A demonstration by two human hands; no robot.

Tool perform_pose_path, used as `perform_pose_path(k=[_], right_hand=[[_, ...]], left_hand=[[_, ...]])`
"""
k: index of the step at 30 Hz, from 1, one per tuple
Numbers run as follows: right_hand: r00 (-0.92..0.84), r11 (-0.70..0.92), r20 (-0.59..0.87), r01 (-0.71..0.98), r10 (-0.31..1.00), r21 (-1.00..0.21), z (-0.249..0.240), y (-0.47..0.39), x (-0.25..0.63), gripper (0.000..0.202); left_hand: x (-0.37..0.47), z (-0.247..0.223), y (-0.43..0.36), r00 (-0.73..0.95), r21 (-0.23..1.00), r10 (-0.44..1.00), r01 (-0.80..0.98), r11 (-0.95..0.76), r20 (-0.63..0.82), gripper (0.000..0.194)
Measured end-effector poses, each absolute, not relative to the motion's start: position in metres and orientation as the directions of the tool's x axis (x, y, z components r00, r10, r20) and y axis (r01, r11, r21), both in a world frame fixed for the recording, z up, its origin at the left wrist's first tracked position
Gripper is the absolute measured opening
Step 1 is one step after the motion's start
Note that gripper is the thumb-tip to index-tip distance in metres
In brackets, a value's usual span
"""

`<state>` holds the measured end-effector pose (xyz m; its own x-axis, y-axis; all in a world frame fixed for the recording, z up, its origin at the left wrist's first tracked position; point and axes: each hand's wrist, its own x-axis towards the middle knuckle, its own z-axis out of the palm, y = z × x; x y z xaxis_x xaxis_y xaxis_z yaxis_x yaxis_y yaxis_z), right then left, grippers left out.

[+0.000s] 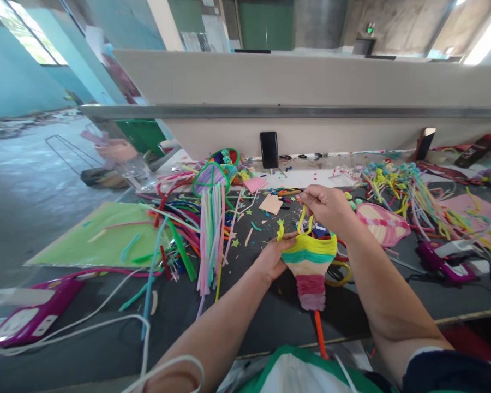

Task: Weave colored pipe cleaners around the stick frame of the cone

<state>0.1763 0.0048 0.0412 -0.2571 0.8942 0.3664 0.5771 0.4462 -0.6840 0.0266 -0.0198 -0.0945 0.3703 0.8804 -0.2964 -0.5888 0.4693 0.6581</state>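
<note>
Green-and-white clothing [305, 372] fronts the counter [265, 323]; the striped piece [312, 266] runs lengthwise toward its front edge, left hand [275, 257] nearer, grip clamped on the piece's far left corner, right hand [326, 203], farther back, pinching a yellow strand [300, 221]

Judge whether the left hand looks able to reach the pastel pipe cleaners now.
Probably yes: only small scraps lie between the left hand and the pastel pipe cleaners, though it would likely need to release the striped piece first.
</note>
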Motion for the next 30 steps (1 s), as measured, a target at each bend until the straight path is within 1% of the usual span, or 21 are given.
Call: perform_pose_path(k=[3,4,5,6,7,8,9,10,11,13,14,16,18,20,22,26,30], right_hand=[[-0.358,0.485,0.344,0.458,0.868,-0.745,0.04,0.004,0.179,0.024],[-0.367,0.496,0.358,0.414,0.859,-0.764,0.039,0.004,0.181,0.029],[-0.346,0.51,0.393,0.382,0.852,-0.77,0.038,0.003,0.185,0.038],[-0.294,0.53,0.445,0.372,0.846,-0.762,0.034,0.003,0.189,0.047],[-0.217,0.549,0.506,0.389,0.835,-0.74,0.03,0.003,0.194,0.051],[-0.128,0.561,0.568,0.436,0.813,-0.704,0.024,0.002,0.198,0.049],[-0.047,0.558,0.627,0.511,0.777,-0.654,0.017,0.001,0.202,0.042],[-0.007,0.54,0.669,0.596,0.743,-0.594,0.008,0.0,0.205,0.031],[-0.041,0.543,0.695,0.658,0.718,-0.522,-0.001,-0.002,0.206,0.023],[-0.141,0.529,0.685,0.749,0.715,-0.398,-0.019,-0.007,0.205,0.017],[-0.171,0.503,0.658,0.788,0.733,-0.356,-0.026,-0.01,0.203,0.016],[-0.19,0.427,0.594,0.858,0.781,-0.287,-0.038,-0.015,0.196,0.015],[-0.192,0.374,0.545,0.895,0.816,-0.244,-0.044,-0.018,0.189,0.018],[-0.187,0.346,0.508,0.907,0.841,-0.238,-0.047,-0.017,0.184,0.022],[-0.17,0.324,0.476,0.909,0.863,-0.261,-0.049,-0.014,0.182,0.024],[-0.132,0.3,0.453,0.898,0.882,-0.322,-0.052,-0.006,0.18,0.02],[-0.122,0.304,0.459,0.887,0.88,-0.348,-0.052,-0.003,0.179,0.017]], left_hand=[[0.026,-0.095,-0.02,0.378,0.656,0.883,-0.596,0.462,-0.278,0.026],[0.025,-0.095,-0.02,0.371,0.655,0.888,-0.604,0.454,-0.273,0.025],[0.025,-0.095,-0.019,0.362,0.65,0.892,-0.614,0.448,-0.272,0.024],[0.024,-0.094,-0.018,0.359,0.642,0.893,-0.625,0.445,-0.271,0.024],[0.023,-0.094,-0.017,0.365,0.632,0.892,-0.632,0.449,-0.268,0.025],[0.023,-0.093,-0.016,0.375,0.623,0.888,-0.636,0.455,-0.266,0.025],[0.022,-0.092,-0.015,0.387,0.616,0.884,-0.639,0.461,-0.261,0.026],[0.021,-0.091,-0.014,0.398,0.612,0.881,-0.64,0.466,-0.255,0.027],[0.02,-0.09,-0.013,0.398,0.611,0.883,-0.643,0.463,-0.25,0.027],[0.019,-0.088,-0.013,0.378,0.616,0.893,-0.651,0.444,-0.244,0.025],[0.019,-0.088,-0.012,0.374,0.618,0.897,-0.655,0.435,-0.235,0.025],[0.019,-0.088,-0.012,0.371,0.62,0.905,-0.666,0.415,-0.208,0.024],[0.019,-0.09,-0.012,0.365,0.618,0.913,-0.679,0.395,-0.183,0.023],[0.019,-0.093,-0.011,0.35,0.621,0.92,-0.685,0.38,-0.176,0.022],[0.019,-0.094,-0.011,0.356,0.631,0.918,-0.675,0.382,-0.175,0.021],[0.021,-0.092,-0.013,0.383,0.649,0.909,-0.651,0.393,-0.167,0.025],[0.022,-0.091,-0.015,0.382,0.642,0.906,-0.653,0.402,-0.179,0.031]])
